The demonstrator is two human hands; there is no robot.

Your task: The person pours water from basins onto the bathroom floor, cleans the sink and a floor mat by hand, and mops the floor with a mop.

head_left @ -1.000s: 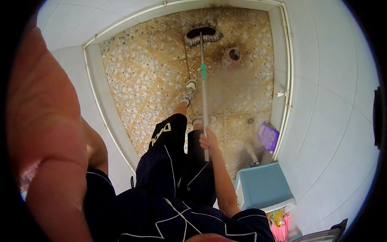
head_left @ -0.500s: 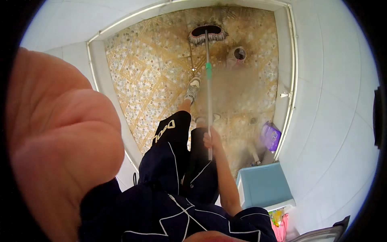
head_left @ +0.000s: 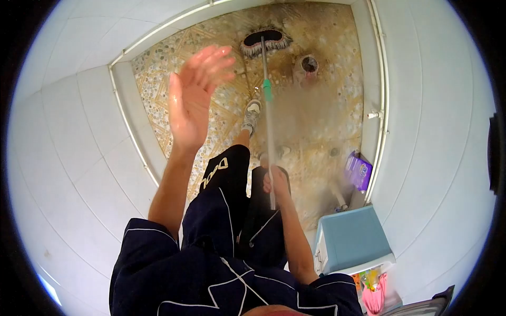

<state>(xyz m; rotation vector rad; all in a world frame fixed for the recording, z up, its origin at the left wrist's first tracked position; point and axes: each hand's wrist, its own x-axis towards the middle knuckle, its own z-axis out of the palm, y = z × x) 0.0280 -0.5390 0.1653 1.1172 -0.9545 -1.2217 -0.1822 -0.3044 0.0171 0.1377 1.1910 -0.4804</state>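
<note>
My right hand is wrapped round the lower end of a mop's pole, close to my knee. The mop has a pale metal pole with a green joint, and its dark oval head with a grey-white fringe rests on the tiled floor ahead. Raised to the left of the pole, my left hand holds nothing; its fingers are spread and slightly blurred. A drain hole lies in the floor just right of the mop head.
Dark stains mark the patterned floor. A purple packet leans by the right wall, near white pipes. A blue-topped cabinet stands at lower right, with a pink cloth below it. Tiled walls enclose both sides.
My left hand has moved from close in front of the camera down and forward over the floor. My right hand keeps its hold on the mop, which stays in nearly the same place.
</note>
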